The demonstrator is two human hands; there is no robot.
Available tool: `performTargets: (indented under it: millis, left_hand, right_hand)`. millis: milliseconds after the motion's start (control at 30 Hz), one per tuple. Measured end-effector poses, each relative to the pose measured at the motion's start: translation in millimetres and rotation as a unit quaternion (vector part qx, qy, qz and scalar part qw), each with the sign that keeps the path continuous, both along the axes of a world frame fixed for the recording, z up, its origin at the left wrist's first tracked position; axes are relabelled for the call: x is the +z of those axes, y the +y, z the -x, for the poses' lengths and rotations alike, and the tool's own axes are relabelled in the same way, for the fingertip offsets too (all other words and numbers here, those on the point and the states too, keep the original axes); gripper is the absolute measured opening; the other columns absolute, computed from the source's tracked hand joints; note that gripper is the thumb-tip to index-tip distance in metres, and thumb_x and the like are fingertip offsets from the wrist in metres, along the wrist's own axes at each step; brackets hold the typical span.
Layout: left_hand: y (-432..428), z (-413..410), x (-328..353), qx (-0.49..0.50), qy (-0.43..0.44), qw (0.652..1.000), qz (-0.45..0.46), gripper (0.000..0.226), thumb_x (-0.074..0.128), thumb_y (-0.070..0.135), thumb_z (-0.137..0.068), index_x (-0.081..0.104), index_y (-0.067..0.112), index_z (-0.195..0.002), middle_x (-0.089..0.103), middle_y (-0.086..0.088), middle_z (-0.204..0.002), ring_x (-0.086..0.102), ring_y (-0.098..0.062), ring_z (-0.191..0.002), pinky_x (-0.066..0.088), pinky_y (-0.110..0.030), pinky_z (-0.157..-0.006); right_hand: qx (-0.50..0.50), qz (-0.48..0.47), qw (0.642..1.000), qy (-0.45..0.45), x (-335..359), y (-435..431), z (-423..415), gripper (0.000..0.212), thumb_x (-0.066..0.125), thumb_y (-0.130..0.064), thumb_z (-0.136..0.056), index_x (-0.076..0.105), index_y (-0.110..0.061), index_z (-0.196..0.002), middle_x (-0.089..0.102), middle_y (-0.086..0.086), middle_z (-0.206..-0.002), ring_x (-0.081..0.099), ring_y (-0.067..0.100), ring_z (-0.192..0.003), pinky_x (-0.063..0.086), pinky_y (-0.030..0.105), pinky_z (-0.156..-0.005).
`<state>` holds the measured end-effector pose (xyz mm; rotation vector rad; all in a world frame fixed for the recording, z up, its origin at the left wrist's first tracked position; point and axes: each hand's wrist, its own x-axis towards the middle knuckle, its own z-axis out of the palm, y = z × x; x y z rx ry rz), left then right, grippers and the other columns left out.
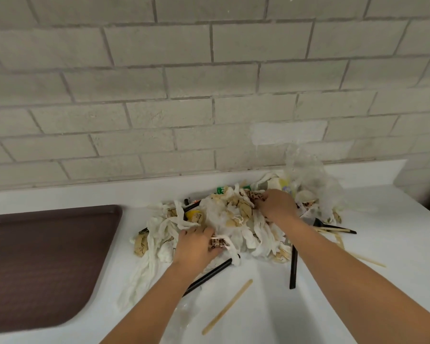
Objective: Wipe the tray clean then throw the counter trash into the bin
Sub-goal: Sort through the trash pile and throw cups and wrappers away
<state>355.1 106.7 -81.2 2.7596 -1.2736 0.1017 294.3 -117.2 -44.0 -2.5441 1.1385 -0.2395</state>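
One white counter (271,319) runs along a pale grey brick wall (209,83). One brown tray (42,264) lies flat at the counter's left end, just beside the mess. One trash pile (233,214) sits in the middle: crumpled, stained white napkins too tangled to count, with one clear plastic bag (310,177) at its far right. Two black straws (210,274) poke from its near edge. At least three wooden sticks show; a loose stick (227,306) lies in front. Both hands dig into the pile. The left hand (196,245) curls round napkins at the near edge, and the right hand (277,204) clutches napkins at the far side.
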Motion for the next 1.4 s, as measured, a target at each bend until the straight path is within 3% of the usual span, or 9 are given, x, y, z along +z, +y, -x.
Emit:
performTargets:
  millis: [233, 400, 500, 567, 733, 900, 1033, 1200, 1400]
  left_hand:
    - [13.8, 10.9, 39.9, 0.019, 0.142, 0.985, 0.094, 0.058, 0.066, 0.052, -0.079, 0.046, 0.021, -0.124, 0.065, -0.002, -0.108, 0.063, -0.019, -0.096, 0.049, -0.028, -0.069]
    - [20.6, 20.3, 66.7, 0.034, 0.177, 0.977, 0.111, 0.061, 0.069, 0.045, -0.079, 0.044, 0.024, -0.131, 0.066, -0.005, -0.104, 0.06, -0.019, -0.084, 0.043, -0.022, -0.062]
    - [23.6, 36.1, 83.9, 0.046, 0.192, 0.976, 0.097, 0.054, 0.07, 0.045, -0.079, 0.051, 0.025, -0.125, 0.065, -0.003, -0.105, 0.053, -0.014, -0.08, 0.038, -0.02, -0.057]
    - [25.7, 53.7, 94.6, 0.049, 0.186, 0.975, 0.112, 0.05, 0.071, 0.045, -0.078, 0.055, 0.026, -0.121, 0.064, -0.001, -0.102, 0.052, -0.013, -0.082, 0.038, -0.023, -0.061]
    - [18.4, 119.0, 111.2, 0.013, 0.194, 0.957, 0.217, 0.041, 0.073, 0.038, -0.076, 0.059, 0.027, -0.114, 0.059, 0.002, -0.108, 0.052, -0.013, -0.088, 0.037, -0.022, -0.067]
    - [-19.6, 229.5, 111.7, -0.048, 0.307, 0.909, 0.277, 0.035, 0.074, 0.04, -0.073, 0.059, 0.04, -0.105, 0.062, 0.018, -0.095, 0.06, -0.001, -0.083, 0.046, -0.014, -0.067]
    - [-60.6, 346.0, 83.8, -0.128, 0.419, 0.861, 0.258, 0.035, 0.075, 0.037, -0.072, 0.06, 0.045, -0.103, 0.066, 0.022, -0.096, 0.061, 0.008, -0.091, 0.048, -0.007, -0.077]
    - [-99.6, 482.0, 27.0, -0.176, 0.514, 0.815, 0.203, 0.041, 0.075, 0.031, -0.077, 0.059, 0.041, -0.113, 0.067, 0.02, -0.102, 0.061, 0.008, -0.095, 0.048, -0.013, -0.086]
    - [-131.4, 577.7, -74.3, -0.183, 0.522, 0.825, 0.118, 0.043, 0.072, 0.036, -0.079, 0.058, 0.033, -0.12, 0.059, 0.025, -0.117, 0.052, 0.012, -0.11, 0.033, 0.002, -0.089]
  right_hand:
    - [-0.013, -0.068, 0.967, -0.244, 40.0, 9.8, 22.8, 0.02, 0.058, -0.039, -0.089, 0.06, -0.019, -0.09, 0.059, -0.004, -0.075, 0.056, 0.014, -0.07, 0.039, 0.025, -0.062]
    - [-0.013, -0.155, 0.9, -0.407, 69.4, 20.4, 51.4, 0.019, 0.061, -0.027, -0.086, 0.051, -0.015, -0.074, 0.049, -0.003, -0.063, 0.046, 0.013, -0.058, 0.035, 0.027, -0.057]
    - [-0.015, -0.196, 0.851, -0.487, 87.3, 31.9, 89.0, 0.027, 0.06, -0.017, -0.087, 0.043, -0.02, -0.066, 0.042, -0.006, -0.057, 0.04, 0.002, -0.046, 0.032, 0.016, -0.048]
    - [-0.019, -0.22, 0.83, -0.513, 94.0, 39.0, 121.6, 0.019, 0.06, -0.015, -0.086, 0.049, -0.019, -0.071, 0.05, -0.006, -0.062, 0.047, -0.001, -0.052, 0.036, 0.012, -0.052]
    - [-0.069, -0.307, 0.78, -0.541, 74.7, 39.5, 225.2, 0.007, 0.056, -0.015, -0.088, 0.056, -0.018, -0.082, 0.065, 0.014, -0.088, 0.064, 0.022, -0.076, 0.054, 0.034, -0.06]
    - [-0.156, -0.326, 0.775, -0.519, 35.7, 30.7, 352.6, 0.003, 0.054, -0.016, -0.092, 0.057, -0.018, -0.093, 0.07, -0.01, -0.072, 0.067, 0.004, -0.063, 0.052, 0.022, -0.049]
    - [-0.206, -0.296, 0.789, -0.498, -0.3, 22.9, 457.4, 0.003, 0.055, -0.017, -0.093, 0.057, -0.016, -0.095, 0.068, -0.011, -0.073, 0.068, 0.009, -0.072, 0.054, 0.022, -0.056]
    - [-0.226, -0.273, 0.802, -0.48, -50.2, 13.1, 568.1, 0.016, 0.054, -0.023, -0.089, 0.062, -0.022, -0.103, 0.064, 0.022, -0.094, 0.06, 0.044, -0.087, 0.052, 0.055, -0.077]
    - [-0.272, -0.272, 0.82, -0.424, -126.6, -2.8, 651.9, 0.02, 0.051, -0.014, -0.091, 0.064, -0.029, -0.091, 0.066, 0.006, -0.082, 0.062, 0.026, -0.075, 0.053, 0.048, -0.07]
